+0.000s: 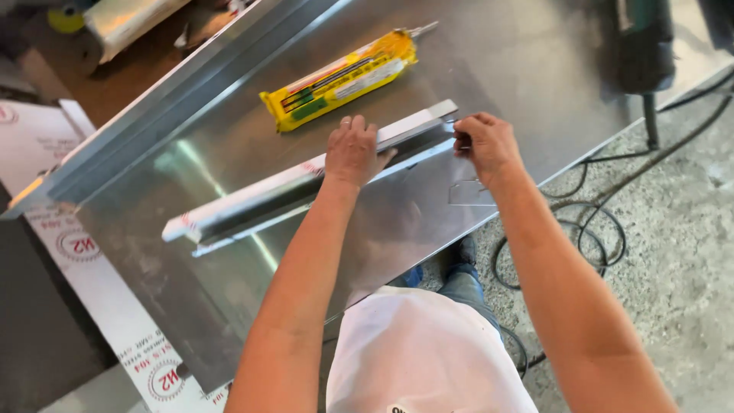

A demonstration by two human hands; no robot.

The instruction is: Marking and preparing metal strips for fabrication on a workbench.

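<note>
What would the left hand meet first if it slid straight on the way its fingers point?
Probably the yellow tube: the left hand lies on the metal strip, fingers pointing up-frame toward it, with bare sheet metal between.

Bright even daylight, soft glare streaks on steel sheet [229, 164], arms' faint shadows, slight motion blur

- Head view: looks steeply down from above the person's chest, close over both arms.
- Faces forward across the metal sheet [489, 53], floor [673, 252] at right.
- Single view.
</note>
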